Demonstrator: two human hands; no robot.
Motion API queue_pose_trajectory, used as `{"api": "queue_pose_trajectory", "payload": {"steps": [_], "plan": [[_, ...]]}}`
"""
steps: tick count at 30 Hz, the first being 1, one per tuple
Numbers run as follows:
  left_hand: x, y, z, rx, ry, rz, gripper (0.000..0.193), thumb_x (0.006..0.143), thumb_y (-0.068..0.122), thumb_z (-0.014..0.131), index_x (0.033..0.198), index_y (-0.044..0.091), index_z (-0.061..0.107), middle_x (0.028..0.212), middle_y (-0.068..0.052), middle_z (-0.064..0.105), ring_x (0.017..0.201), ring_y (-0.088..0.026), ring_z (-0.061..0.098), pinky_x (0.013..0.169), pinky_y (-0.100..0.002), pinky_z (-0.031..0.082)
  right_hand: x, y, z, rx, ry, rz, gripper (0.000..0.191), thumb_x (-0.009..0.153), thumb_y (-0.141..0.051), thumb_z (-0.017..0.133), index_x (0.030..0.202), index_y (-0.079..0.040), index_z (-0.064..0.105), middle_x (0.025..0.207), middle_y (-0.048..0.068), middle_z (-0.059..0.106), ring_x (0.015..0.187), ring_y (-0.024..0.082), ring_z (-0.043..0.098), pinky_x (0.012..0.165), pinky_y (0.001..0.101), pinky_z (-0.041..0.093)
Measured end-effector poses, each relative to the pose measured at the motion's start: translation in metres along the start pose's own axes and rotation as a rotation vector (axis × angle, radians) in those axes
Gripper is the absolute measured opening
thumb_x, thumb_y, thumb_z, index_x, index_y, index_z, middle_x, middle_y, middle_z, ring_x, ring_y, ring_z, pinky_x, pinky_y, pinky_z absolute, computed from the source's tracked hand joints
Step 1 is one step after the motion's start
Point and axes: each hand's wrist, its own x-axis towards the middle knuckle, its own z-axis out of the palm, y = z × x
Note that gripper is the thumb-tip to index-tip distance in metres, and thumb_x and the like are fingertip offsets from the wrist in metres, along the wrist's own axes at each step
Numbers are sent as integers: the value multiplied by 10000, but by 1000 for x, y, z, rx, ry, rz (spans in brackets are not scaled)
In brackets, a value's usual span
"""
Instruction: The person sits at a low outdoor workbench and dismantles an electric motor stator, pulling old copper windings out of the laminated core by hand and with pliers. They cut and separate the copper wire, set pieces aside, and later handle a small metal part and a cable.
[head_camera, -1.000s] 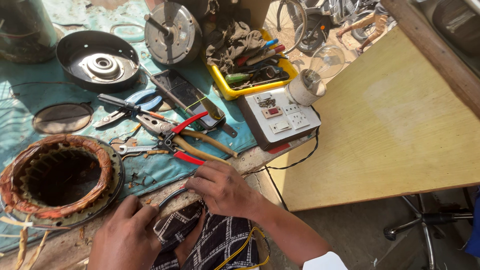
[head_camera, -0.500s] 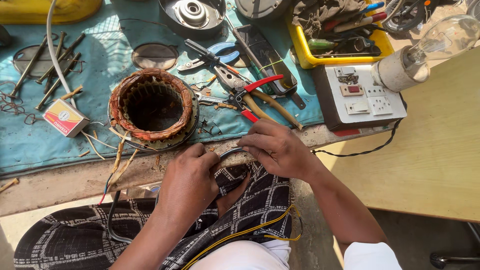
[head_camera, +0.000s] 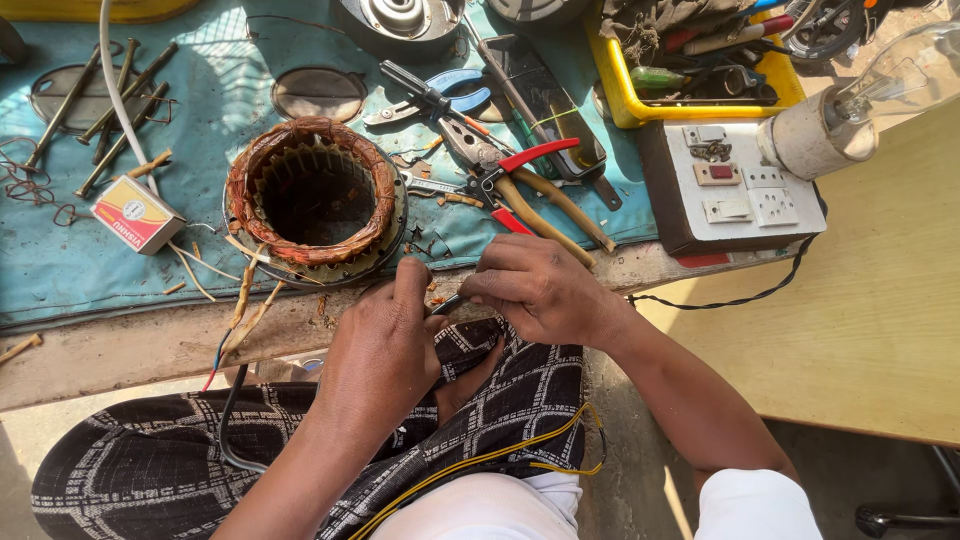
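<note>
My left hand (head_camera: 385, 335) and my right hand (head_camera: 535, 288) meet at the bench's front edge, both pinching a thin black wire (head_camera: 448, 303) between their fingertips. Just beyond the left hand sits a round motor stator (head_camera: 315, 200) wound with copper coils, with loose leads trailing off its near side. Red-handled pliers (head_camera: 515, 185) lie on the teal mat (head_camera: 80, 265) right behind my right hand. My checked-cloth lap (head_camera: 300, 440) is below, with a yellow wire (head_camera: 470, 460) draped across it.
A white switchboard (head_camera: 735, 190) with a bulb holder (head_camera: 810, 140) and clear bulb stands at right, beside a yellow tray (head_camera: 640, 105) of tools. Blue-handled cutters (head_camera: 445, 95), long bolts (head_camera: 100, 110), a small box (head_camera: 135, 213) and round metal covers (head_camera: 320, 92) lie on the mat. A wooden board (head_camera: 860, 300) is far right.
The view has swung left and closer, bringing the stator to the middle. Both hands have come together at the bench edge and now pinch the black wire.
</note>
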Motion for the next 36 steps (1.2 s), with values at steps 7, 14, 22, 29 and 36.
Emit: {"api": "queue_pose_trajectory", "payload": {"steps": [7,14,22,29,36], "plan": [[0,-1,0,-8,8,4,364,802,35,731,1050,13,466,836,-244,677,804,-485,676,653,-574,507,2,3,2,24,-31,-26,240,817,-24,764,1051,-62,727,882,65,601,855,271,625,742,416,502],[0,-1,0,-8,5,1,368,791,23,725,1053,18,465,836,-236,671,803,-478,678,649,-572,508,8,5,1,33,-49,-79,299,754,-20,759,1050,-48,719,925,59,631,896,276,632,783,415,520],[-1,-1,-1,-13,9,8,381,790,31,735,1061,20,468,836,-220,667,797,-472,673,635,-569,504,18,3,-5,-79,-156,-179,248,744,-75,739,989,-64,703,915,38,616,887,254,617,801,416,509],[0,-1,-1,-18,-34,-41,326,815,37,723,1021,32,470,787,-191,663,742,-439,690,589,-543,514,20,2,-3,-233,-204,-357,209,777,-123,707,966,-39,683,930,31,591,940,227,630,837,392,524],[-2,-2,-2,-35,-26,-28,305,822,36,720,1009,31,479,792,-185,660,741,-430,688,591,-532,510,19,3,-3,-224,-243,-342,214,803,-143,685,986,-31,688,937,32,591,943,223,627,850,386,533]]}}
